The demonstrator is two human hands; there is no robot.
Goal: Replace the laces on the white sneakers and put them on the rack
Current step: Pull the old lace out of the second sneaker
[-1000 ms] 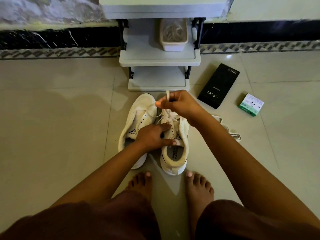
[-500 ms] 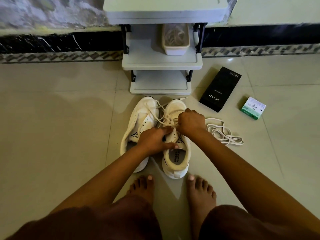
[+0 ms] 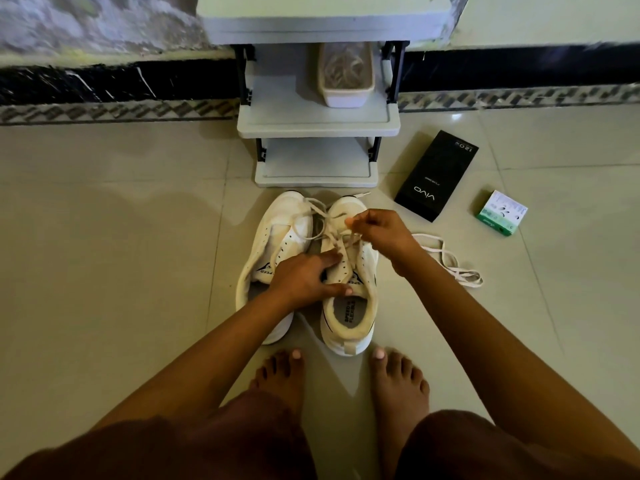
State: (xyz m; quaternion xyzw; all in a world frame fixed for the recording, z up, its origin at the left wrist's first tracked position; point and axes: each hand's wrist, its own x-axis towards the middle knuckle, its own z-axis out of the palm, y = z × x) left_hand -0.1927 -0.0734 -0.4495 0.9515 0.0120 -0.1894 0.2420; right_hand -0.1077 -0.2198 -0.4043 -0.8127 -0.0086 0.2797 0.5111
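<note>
Both white low-top leather sneakers sit side by side on the beige tiled floor (image 3: 104,271), toes just short of the grey plastic rack's (image 3: 317,123) bottom shelf.

Left hand (image 3: 304,278) presses flat, fingers straight, on the right sneaker's (image 3: 349,289) tongue, likely pinning it against the pull.

Right hand (image 3: 381,230) pinches the cream lace (image 3: 332,237) over the eyelets, probably drawing it through.

A loose white lace (image 3: 450,265) lies on the floor just right of the sneakers, within reach.
</note>
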